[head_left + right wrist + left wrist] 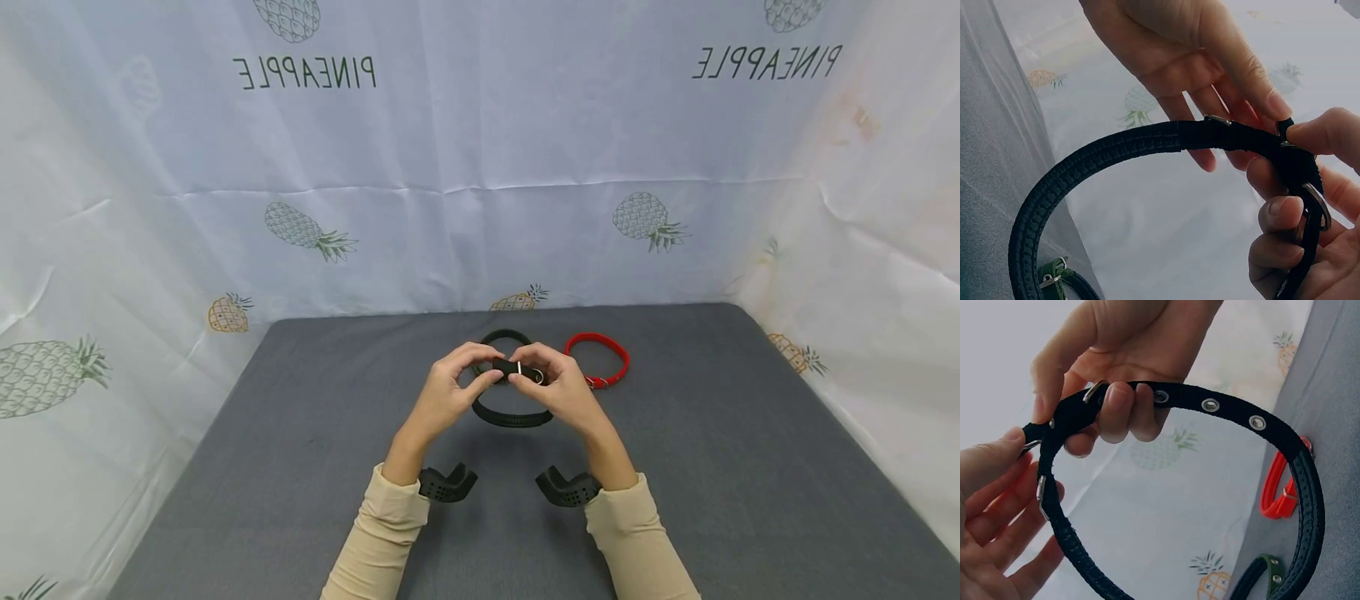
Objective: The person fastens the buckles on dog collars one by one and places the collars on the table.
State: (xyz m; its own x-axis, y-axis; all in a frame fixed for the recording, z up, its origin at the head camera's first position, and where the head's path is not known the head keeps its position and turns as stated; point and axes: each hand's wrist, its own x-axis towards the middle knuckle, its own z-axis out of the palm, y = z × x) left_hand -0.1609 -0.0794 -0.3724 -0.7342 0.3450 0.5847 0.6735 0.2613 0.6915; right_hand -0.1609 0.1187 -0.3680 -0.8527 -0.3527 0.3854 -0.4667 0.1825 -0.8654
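Observation:
A black collar (512, 419) hangs as a loop between both hands, above the table. My left hand (444, 392) pinches the strap at the buckle end; in the right wrist view this hand (1191, 56) is at the top. My right hand (564, 390) grips the strap beside the metal D-ring (1317, 206), its fingers curled round the band. The left wrist view shows metal eyelets (1210, 405) along the strap and a metal keeper (1042, 497) on the other side of the loop. Fingers partly hide the buckle.
A red collar (624, 354) lies on the grey table (720, 467), to the right of the hands. A green collar (506, 333) lies just behind them, partly hidden. White cloth (480, 233) printed with pineapples stands around the back and sides.

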